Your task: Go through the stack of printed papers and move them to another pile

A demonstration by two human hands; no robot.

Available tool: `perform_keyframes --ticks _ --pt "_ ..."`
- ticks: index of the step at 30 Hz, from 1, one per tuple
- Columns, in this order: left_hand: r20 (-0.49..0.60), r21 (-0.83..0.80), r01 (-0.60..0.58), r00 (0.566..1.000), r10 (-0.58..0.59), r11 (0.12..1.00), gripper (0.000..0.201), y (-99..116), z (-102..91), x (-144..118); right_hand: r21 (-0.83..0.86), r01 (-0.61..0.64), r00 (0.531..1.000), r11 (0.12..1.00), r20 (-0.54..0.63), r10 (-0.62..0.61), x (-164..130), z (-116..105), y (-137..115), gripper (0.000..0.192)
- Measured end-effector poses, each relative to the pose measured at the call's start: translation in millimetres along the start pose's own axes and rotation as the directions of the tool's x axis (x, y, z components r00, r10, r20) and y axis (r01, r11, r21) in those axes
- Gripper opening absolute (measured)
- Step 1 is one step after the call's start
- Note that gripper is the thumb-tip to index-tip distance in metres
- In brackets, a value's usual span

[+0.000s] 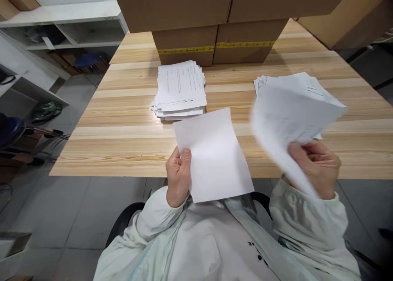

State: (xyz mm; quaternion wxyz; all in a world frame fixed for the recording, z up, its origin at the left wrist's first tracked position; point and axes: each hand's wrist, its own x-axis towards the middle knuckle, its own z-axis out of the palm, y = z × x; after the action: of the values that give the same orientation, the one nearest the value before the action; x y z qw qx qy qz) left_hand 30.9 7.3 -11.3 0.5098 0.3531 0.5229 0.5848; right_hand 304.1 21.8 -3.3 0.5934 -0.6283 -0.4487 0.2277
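Observation:
My left hand (179, 175) grips the left edge of a blank white sheet of paper (215, 158), thumb on top. The sheet is held over the table's front edge, and I cannot tell if it is a single one. Off to the right, my right hand (319, 164) pinches another sheet of paper (285, 117), blurred by motion and curving upward. Behind that sheet, partly covered by it, lies a pile of printed papers (310, 82). A taller stack of printed papers (181, 86) rests on the table beyond my left hand.
Cardboard boxes (184, 39) with yellow tape stand stacked at the back of the wooden table (123, 142). Another large carton (350, 23) is at the far right. White shelving (76, 13) and a blue stool (87, 60) are on the left.

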Motion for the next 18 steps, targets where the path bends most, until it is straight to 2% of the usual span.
perform_keyframes --ticks 2,5,11,13,15,16,18 --pt "0.037 0.01 -0.007 0.999 0.006 1.0 0.042 -3.4 1.2 -0.5 0.02 -0.018 1.0 1.0 -0.023 0.019 -14.8 22.8 -8.0 0.024" --pt "0.083 -0.003 -0.012 0.997 0.012 1.0 0.04 -5.1 0.9 -0.9 -0.001 0.051 0.997 0.999 0.06 -0.051 -32.6 47.3 -13.0 0.015" --pt "0.139 0.054 0.032 0.99 -0.039 0.998 0.044 2.0 -4.8 -3.6 0.001 0.115 0.979 0.993 0.172 -0.114 -46.8 62.7 -7.3 0.01" --pt "0.155 0.098 0.001 0.988 -0.016 0.995 0.043 3.9 -8.2 -3.9 0.071 0.123 0.98 0.99 0.146 -0.133 -45.8 65.9 -3.3 0.023" --pt "0.151 0.147 -0.064 0.988 0.042 0.987 0.042 6.2 -12.5 -2.9 0.192 0.084 0.979 0.978 0.169 -0.117 -42.6 68.4 -0.6 0.05" --pt "0.145 0.17 -0.112 0.986 0.087 0.979 0.042 8.0 -14.6 -1.7 0.249 0.038 0.97 0.968 0.224 -0.096 -40.9 69.3 -0.8 0.059" --pt "0.143 0.207 -0.233 0.968 0.206 0.95 0.038 13.7 -17.8 2.6 0.296 -0.067 0.925 0.953 0.378 -0.052 -37.8 70.6 -6.0 0.056"
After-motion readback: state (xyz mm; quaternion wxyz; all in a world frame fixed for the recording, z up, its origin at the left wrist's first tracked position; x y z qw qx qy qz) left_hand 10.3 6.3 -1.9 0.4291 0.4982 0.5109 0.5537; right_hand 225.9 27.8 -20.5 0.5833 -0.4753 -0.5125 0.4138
